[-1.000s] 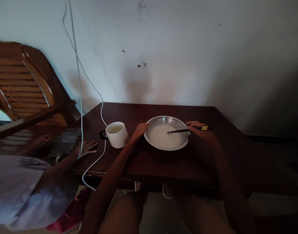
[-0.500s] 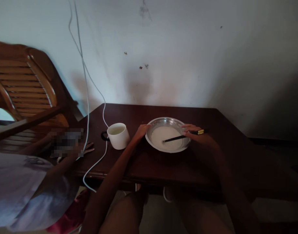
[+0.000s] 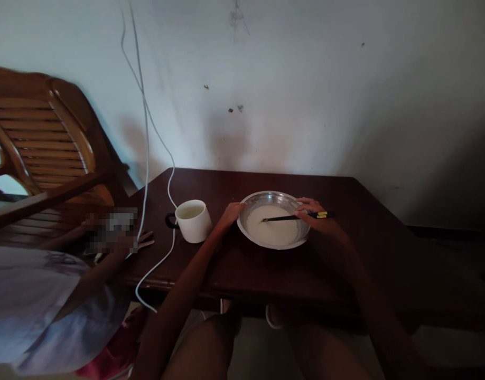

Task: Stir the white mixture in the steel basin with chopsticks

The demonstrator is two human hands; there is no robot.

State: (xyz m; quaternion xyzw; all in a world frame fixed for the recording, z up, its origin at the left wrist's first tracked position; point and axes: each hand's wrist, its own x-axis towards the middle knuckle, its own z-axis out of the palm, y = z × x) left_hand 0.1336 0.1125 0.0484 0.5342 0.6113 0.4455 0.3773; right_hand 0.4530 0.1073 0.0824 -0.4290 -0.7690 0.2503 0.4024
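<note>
A shiny metal bowl [image 3: 250, 238] rests on the dark wooden table [image 3: 242, 274], holding a pale, creamy mixture [image 3: 272, 232]. My left hand [image 3: 230, 215] grips the bowl's left rim, thumb and fingers partly hidden. At the right rim, my right hand [image 3: 317, 217] is closed around black chopsticks [image 3: 282, 218] with gold bands near their upper end. Their tips dip into the mixture left of the bowl's middle. Close to my left forearm stands a white mug [image 3: 195, 227] with a black handle and pale liquid inside.
White cables [image 3: 146, 158] hang along the wall and cross the table left of the mug. Another person [image 3: 32, 301] sits at the left, a hand near a blurred-out object [image 3: 111, 229]. A slatted wooden chair [image 3: 48, 137] stands behind. The wall [image 3: 290, 105] borders the table's far edge.
The chopstick tips have swept away from me through the mixture, so the chopsticks lie flatter across the bowl. My left hand stays on the rim. The view has shifted slightly.
</note>
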